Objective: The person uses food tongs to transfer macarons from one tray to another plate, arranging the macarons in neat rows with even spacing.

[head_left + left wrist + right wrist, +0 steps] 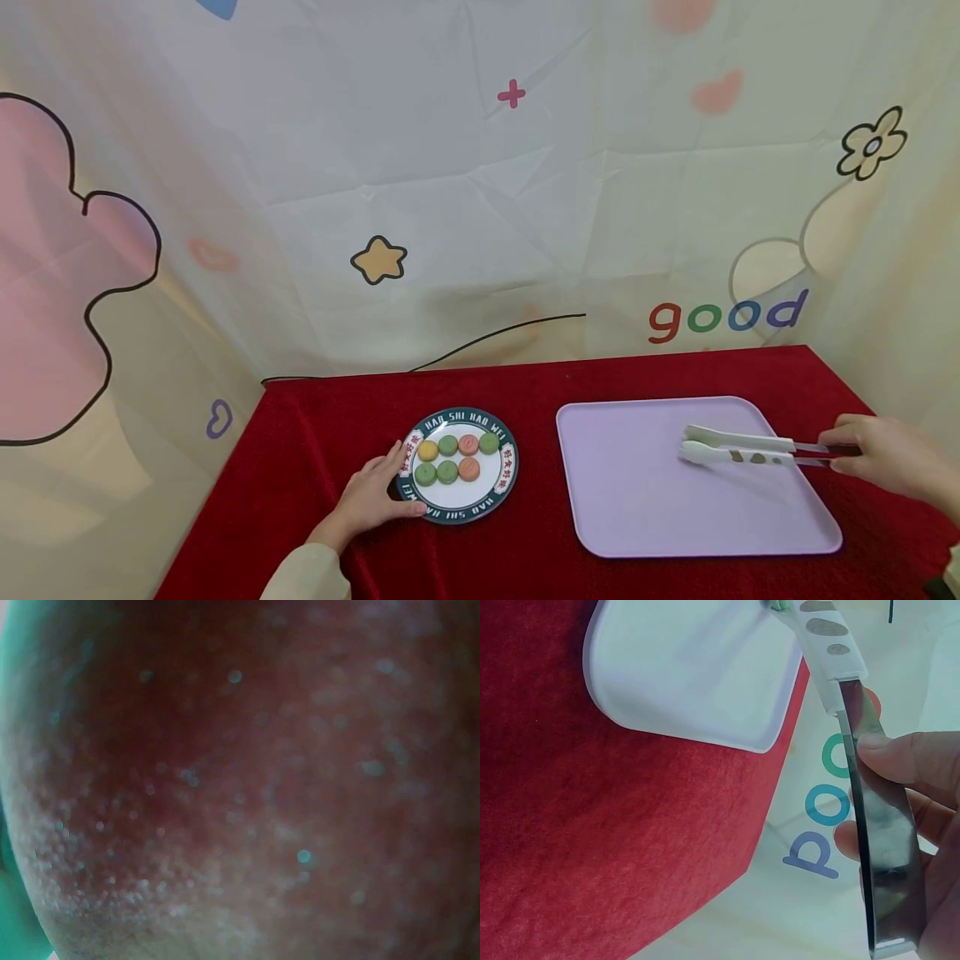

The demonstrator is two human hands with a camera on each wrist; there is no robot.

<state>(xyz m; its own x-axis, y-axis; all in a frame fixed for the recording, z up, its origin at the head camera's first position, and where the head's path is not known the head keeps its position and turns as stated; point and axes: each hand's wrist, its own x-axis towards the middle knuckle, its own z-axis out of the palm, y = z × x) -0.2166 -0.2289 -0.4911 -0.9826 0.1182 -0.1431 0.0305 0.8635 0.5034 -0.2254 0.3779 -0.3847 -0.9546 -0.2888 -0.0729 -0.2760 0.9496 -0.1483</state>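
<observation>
A round plate point(489, 492) with a dark green lettered rim lies on the left side of the table. On it sit several small round cakes point(447, 445), green and pink, and one yellow cake point(427, 451). My left hand point(371, 497) rests on the plate's left rim, thumb and fingers spread. My right hand point(892, 454) grips a pair of tongs point(881, 847) by their metal handles. The tongs' white heads hover over a pale purple tray point(622, 500). Something small and green point(780, 604) shows by the tong head at the right wrist view's top edge; its kind is unclear.
Red cloth point(536, 533) covers the table, with a strip between plate and tray. Behind the table hangs a printed curtain point(480, 208) that also runs along both sides. The left wrist view is a close reddish blur.
</observation>
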